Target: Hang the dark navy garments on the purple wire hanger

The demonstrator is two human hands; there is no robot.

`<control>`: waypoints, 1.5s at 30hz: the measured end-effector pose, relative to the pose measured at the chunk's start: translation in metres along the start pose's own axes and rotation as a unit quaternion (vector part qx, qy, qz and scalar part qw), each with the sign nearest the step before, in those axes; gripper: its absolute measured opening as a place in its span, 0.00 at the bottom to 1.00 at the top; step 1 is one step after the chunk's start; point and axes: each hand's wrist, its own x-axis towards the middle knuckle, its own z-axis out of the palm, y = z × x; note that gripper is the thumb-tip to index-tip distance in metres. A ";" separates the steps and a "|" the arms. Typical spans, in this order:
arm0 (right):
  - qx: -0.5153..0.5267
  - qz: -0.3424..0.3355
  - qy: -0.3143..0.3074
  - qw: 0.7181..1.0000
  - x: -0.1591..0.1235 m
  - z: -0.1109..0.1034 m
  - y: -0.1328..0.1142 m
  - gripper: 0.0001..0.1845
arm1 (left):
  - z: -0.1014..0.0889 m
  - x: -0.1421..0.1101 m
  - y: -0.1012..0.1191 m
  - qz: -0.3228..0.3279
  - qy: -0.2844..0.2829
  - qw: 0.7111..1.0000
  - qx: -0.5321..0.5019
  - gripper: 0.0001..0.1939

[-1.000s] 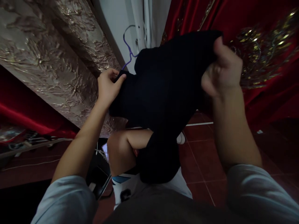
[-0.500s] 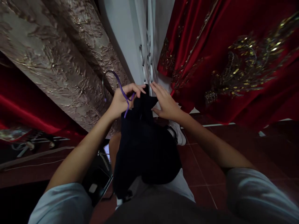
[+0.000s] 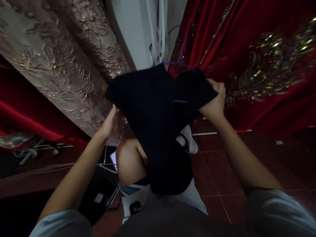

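Note:
A dark, nearly black garment (image 3: 148,95) is spread out in front of me, and its lower part drapes over my lap. My right hand (image 3: 216,98) is closed on the garment's right end, with its fingers partly behind the cloth. A thin purple hanger (image 3: 182,56) shows at the top of the cloth near that hand, and a short piece of purple crosses the dark fabric. At the lower left edge of the garment is my left hand (image 3: 112,121), its thumb and fingers apart beside the cloth. Some of its fingers are dim and blurred.
Textured gold-beige fabric (image 3: 81,72) hangs at the left, and red cloth with gold sequins (image 3: 266,59) at the right. White doors (image 3: 130,29) stand ahead. A lit phone (image 3: 114,160) and a black surface with a pale object (image 3: 98,197) lie at lower left.
My hands have moved apart, the right one going right with the garment. The garment has spread out and lifted off my left knee. The purple hanger has shifted from my left hand to the right side.

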 end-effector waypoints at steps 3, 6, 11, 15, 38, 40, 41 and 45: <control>-0.075 -0.002 -0.016 0.997 0.021 -0.022 -0.016 0.42 | 0.019 -0.003 -0.019 -0.055 -0.043 0.996 -0.058 0.39; -0.086 -0.060 -0.054 0.993 0.031 -0.033 -0.035 0.38 | 0.042 0.001 -0.035 -0.015 0.044 0.997 -0.064 0.32; -0.058 -0.111 -0.065 0.990 0.027 -0.047 -0.030 0.40 | 0.054 -0.009 -0.061 -0.016 0.118 0.991 -0.057 0.34; -0.025 -0.200 -0.050 0.978 0.012 -0.050 -0.025 0.43 | 0.061 -0.033 -0.068 -0.030 0.129 0.991 -0.035 0.38; 0.424 0.332 -0.203 0.818 -0.182 0.052 -0.099 0.20 | 0.166 -0.109 -0.098 0.047 0.133 0.987 0.071 0.17; 0.449 0.323 -0.180 0.813 -0.179 0.046 -0.104 0.22 | 0.172 -0.108 -0.092 0.086 0.120 0.988 0.055 0.16; 0.474 0.315 -0.173 0.804 -0.179 0.042 -0.106 0.22 | 0.174 -0.107 -0.089 0.105 0.132 0.984 0.064 0.13; 0.549 0.269 -0.194 0.767 -0.177 0.028 -0.106 0.17 | 0.180 -0.106 -0.077 0.151 0.199 0.961 0.114 0.04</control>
